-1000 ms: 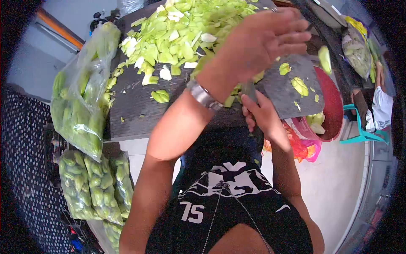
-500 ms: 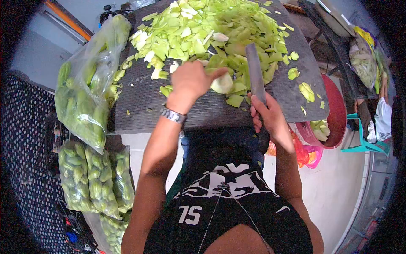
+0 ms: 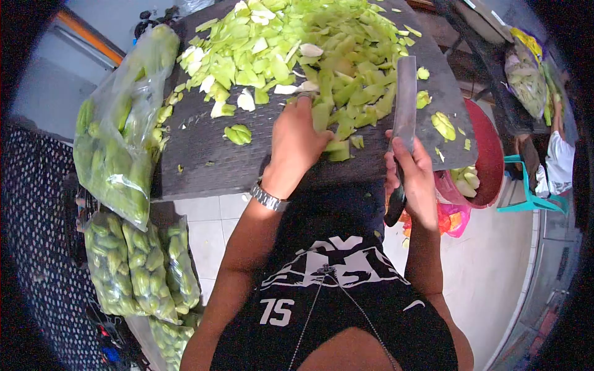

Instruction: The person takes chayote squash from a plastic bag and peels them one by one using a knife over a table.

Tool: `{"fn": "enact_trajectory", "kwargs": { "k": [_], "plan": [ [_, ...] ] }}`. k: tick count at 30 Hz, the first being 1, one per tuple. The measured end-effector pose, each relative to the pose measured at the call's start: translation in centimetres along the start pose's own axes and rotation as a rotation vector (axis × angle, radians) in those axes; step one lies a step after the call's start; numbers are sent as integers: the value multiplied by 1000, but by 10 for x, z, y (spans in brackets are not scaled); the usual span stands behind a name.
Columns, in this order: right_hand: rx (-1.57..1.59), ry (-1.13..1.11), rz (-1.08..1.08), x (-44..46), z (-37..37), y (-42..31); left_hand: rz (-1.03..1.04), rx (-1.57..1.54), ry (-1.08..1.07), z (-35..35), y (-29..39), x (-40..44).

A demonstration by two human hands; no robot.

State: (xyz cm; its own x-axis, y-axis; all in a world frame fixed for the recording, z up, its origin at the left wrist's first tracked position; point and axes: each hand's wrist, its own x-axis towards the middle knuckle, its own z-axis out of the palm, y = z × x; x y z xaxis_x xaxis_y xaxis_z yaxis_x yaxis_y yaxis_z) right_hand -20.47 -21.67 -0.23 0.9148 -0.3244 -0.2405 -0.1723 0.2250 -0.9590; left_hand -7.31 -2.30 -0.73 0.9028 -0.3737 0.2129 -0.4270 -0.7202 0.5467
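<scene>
A heap of cut, pale green vegetable pieces [image 3: 272,52] covers the far part of a dark board [image 3: 216,164]. At the near edge of the heap, my left hand [image 3: 296,139], with a metal watch on its wrist, has its fingers and thumb around a pale green piece [image 3: 321,116]; the fingertips are partly hidden. My right hand [image 3: 416,179] grips a wide-bladed knife [image 3: 406,99] by its dark handle, blade pointing away from me, just right of the heap.
A clear bag of long green vegetables [image 3: 114,145] leans at the board's left. Below it stand more filled bags [image 3: 145,266]. At right are a red tub [image 3: 489,151] with pale pieces, a teal stool [image 3: 526,201] and another person's white sleeve [image 3: 560,164].
From raised over the heap, my left hand came down to its near edge, then moved slightly right. The knife in my right hand has swung right and points more upright. A piece in the air at right is gone.
</scene>
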Motion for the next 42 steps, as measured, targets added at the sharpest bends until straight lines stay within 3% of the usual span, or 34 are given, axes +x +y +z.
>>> {"fn": "enact_trajectory", "kwargs": {
  "k": [2,6,9,13,16,20,23,35,42],
  "plan": [
    [-38,-20,-1,2,8,-1,72,-102,37,-3,-9,-3],
    [-175,-109,-11,-6,22,-5,-476,-1406,-79,-20,-28,3],
    [-304,-267,-42,-19,31,-14,-303,-1976,-116,-30,-38,5],
    [-389,-346,-38,-38,46,-24,-231,-2282,-175,-30,-36,3],
    [-437,-306,-7,-52,56,-34,-209,-2380,-196,-22,-40,5],
    [-453,-333,32,-56,51,-29,-356,-2111,181,-10,-32,10],
    [-478,-348,51,-58,49,-29,-381,-1969,250,-13,-25,14],
    [-510,-315,-46,-62,49,-13,-373,-1882,245,-23,-18,13],
    [-352,-346,114,-54,42,-9,-516,-1831,257,-20,0,8]
  ]
}}
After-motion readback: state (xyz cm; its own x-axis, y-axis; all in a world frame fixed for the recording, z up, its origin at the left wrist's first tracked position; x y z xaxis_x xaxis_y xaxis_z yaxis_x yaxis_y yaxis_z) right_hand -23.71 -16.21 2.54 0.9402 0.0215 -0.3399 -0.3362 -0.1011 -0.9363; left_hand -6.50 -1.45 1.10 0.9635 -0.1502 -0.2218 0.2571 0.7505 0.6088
